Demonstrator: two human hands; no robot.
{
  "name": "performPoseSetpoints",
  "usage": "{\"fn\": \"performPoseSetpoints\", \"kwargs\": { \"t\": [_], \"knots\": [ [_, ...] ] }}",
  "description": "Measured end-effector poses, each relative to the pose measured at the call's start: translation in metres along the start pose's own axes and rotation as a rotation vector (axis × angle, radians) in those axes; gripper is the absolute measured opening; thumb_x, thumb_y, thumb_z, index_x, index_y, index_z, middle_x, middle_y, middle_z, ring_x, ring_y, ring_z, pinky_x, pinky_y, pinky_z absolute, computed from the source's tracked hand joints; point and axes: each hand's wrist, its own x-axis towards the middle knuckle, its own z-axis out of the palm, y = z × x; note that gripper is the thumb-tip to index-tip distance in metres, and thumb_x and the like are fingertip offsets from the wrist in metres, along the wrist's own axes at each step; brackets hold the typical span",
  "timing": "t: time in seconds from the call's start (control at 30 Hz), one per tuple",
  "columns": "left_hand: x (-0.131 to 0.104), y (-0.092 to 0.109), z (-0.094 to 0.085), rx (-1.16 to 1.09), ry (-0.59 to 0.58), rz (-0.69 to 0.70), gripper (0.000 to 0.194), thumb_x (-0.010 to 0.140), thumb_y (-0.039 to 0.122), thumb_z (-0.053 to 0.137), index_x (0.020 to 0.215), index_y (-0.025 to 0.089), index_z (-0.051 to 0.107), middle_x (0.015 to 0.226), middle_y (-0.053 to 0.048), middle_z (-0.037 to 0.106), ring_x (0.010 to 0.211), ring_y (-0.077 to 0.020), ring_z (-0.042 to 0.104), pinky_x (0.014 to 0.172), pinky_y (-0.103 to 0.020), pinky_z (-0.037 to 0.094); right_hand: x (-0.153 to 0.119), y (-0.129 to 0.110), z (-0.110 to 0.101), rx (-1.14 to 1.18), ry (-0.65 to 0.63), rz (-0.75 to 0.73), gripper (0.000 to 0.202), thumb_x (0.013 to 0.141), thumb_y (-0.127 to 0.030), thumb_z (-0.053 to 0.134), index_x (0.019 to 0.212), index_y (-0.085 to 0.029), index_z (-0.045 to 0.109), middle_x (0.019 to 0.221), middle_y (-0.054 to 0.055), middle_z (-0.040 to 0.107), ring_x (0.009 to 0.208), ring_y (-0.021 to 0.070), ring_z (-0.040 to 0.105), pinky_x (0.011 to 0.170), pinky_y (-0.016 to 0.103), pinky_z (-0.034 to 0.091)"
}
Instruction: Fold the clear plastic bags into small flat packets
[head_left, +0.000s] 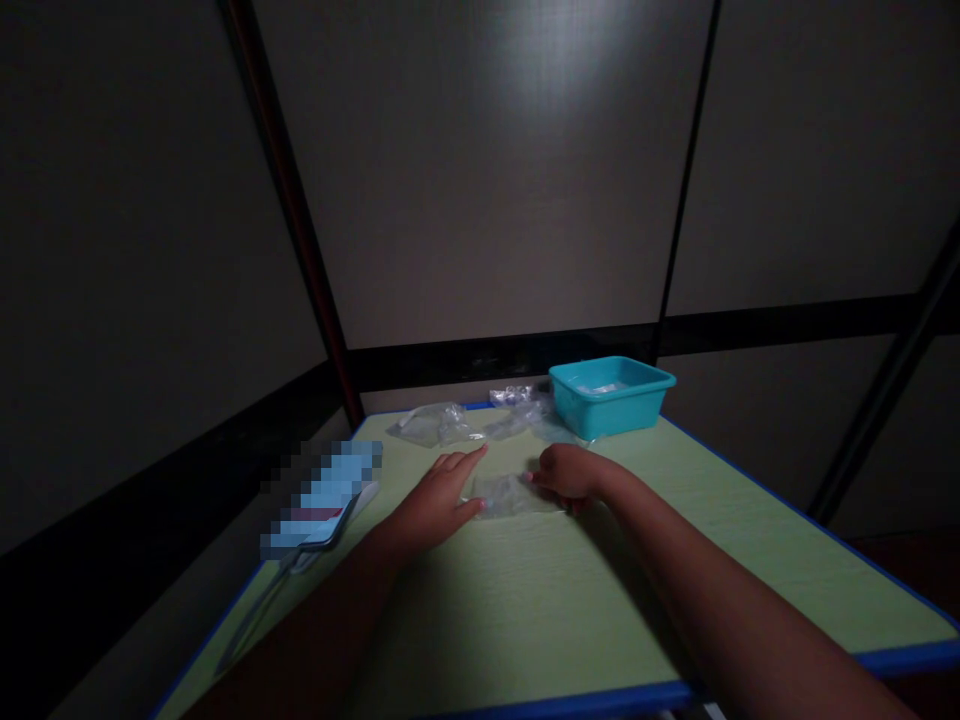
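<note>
A small clear plastic bag [510,496] lies flat on the table between my hands. My left hand [441,502] is at the bag's left end, thumb and forefinger spread apart, with the thumb tip against the plastic. My right hand [574,474] has its fingers curled and pinches the bag's right end between thumb and fingers. Whether anything is inside the bag is too faint to tell.
Crumpled clear plastic bags [439,424] lie along the far side of the green table [480,610]. At the back right stands a turquoise basin [619,408] with some clear plastic in it. A phone [330,500] on a stand, with a cable, sits at the left edge.
</note>
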Motion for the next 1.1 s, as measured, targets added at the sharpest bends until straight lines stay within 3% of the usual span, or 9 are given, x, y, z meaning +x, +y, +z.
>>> {"fn": "performPoseSetpoints", "kwargs": {
  "t": [0.23, 0.33, 0.4, 0.47, 0.57, 0.7, 0.9, 1.1],
  "knots": [
    [0.003, -0.005, -0.001, 0.137, 0.134, -0.105, 0.045, 0.082, 0.022, 0.046, 0.127, 0.018, 0.042, 0.12, -0.01, 0.047, 0.113, -0.0225, 0.041, 0.098, -0.037, 0.032, -0.007, -0.005, -0.003, -0.203, 0.14, -0.037, 0.039, 0.08, -0.045, 0.045, 0.082, -0.012, 0.065, 0.073, 0.012, 0.068, 0.057, 0.0177, 0.062, 0.049, 0.024, 0.04],
    [0.002, 0.001, -0.006, 0.128, 0.161, -0.099, 0.039, 0.085, 0.022, 0.042, 0.124, 0.021, 0.047, 0.121, -0.009, 0.046, 0.114, -0.0226, 0.04, 0.098, -0.038, 0.032, -0.006, -0.006, -0.003, -0.242, 0.147, -0.044, 0.042, 0.081, -0.047, 0.043, 0.085, -0.012, 0.066, 0.079, 0.013, 0.068, 0.067, 0.0201, 0.063, 0.056, 0.025, 0.042],
    [0.0, 0.009, -0.009, 0.107, 0.065, -0.007, 0.036, 0.086, 0.031, 0.044, 0.121, 0.027, 0.051, 0.13, -0.007, 0.04, 0.122, -0.0236, 0.033, 0.101, -0.039, 0.028, -0.005, -0.006, -0.003, -0.27, 0.148, -0.047, 0.045, 0.081, -0.049, 0.041, 0.086, -0.012, 0.066, 0.083, 0.014, 0.067, 0.073, 0.0215, 0.063, 0.06, 0.026, 0.042],
    [-0.002, 0.017, -0.01, 0.097, -0.105, 0.08, 0.036, 0.086, 0.042, 0.044, 0.12, 0.034, 0.051, 0.141, -0.002, 0.029, 0.13, -0.0259, 0.021, 0.104, -0.042, 0.022, -0.005, -0.006, -0.002, -0.285, 0.153, -0.047, 0.046, 0.081, -0.049, 0.041, 0.089, -0.011, 0.066, 0.09, 0.016, 0.067, 0.079, 0.0227, 0.063, 0.063, 0.027, 0.043],
    [-0.004, 0.025, -0.009, 0.1, -0.345, 0.1, 0.044, 0.083, 0.053, 0.041, 0.126, 0.041, 0.042, 0.147, 0.001, 0.018, 0.134, -0.0287, 0.009, 0.104, -0.051, 0.014, -0.005, -0.006, -0.002, -0.289, 0.161, -0.043, 0.047, 0.081, -0.05, 0.041, 0.093, -0.011, 0.066, 0.095, 0.017, 0.066, 0.083, 0.0238, 0.062, 0.066, 0.028, 0.043],
    [-0.004, 0.024, -0.008, 0.142, -0.434, 0.018, 0.049, 0.084, 0.058, 0.035, 0.131, 0.042, 0.032, 0.147, -0.001, 0.016, 0.135, -0.0271, 0.006, 0.102, -0.058, 0.008, -0.005, -0.005, -0.003, -0.275, 0.154, -0.045, 0.045, 0.081, -0.048, 0.042, 0.091, -0.012, 0.066, 0.091, 0.016, 0.067, 0.079, 0.0235, 0.062, 0.063, 0.028, 0.043],
    [-0.004, 0.011, -0.007, 0.278, -0.327, -0.091, 0.056, 0.083, 0.061, 0.03, 0.132, 0.034, 0.035, 0.145, -0.006, 0.022, 0.134, -0.0251, 0.014, 0.103, -0.054, 0.011, -0.006, -0.006, -0.004, -0.282, 0.155, -0.062, 0.045, 0.08, -0.048, 0.042, 0.09, -0.011, 0.066, 0.089, 0.016, 0.067, 0.079, 0.0238, 0.062, 0.064, 0.028, 0.043],
    [-0.001, 0.005, -0.008, 0.429, 0.019, -0.332, 0.061, 0.084, 0.056, 0.034, 0.129, 0.015, 0.042, 0.139, -0.018, 0.032, 0.129, -0.0312, 0.025, 0.102, -0.051, 0.019, -0.005, -0.004, -0.003, -0.271, 0.149, -0.049, 0.046, 0.081, -0.049, 0.041, 0.091, -0.011, 0.065, 0.089, 0.016, 0.066, 0.078, 0.0228, 0.062, 0.065, 0.027, 0.042]
  ]
}}
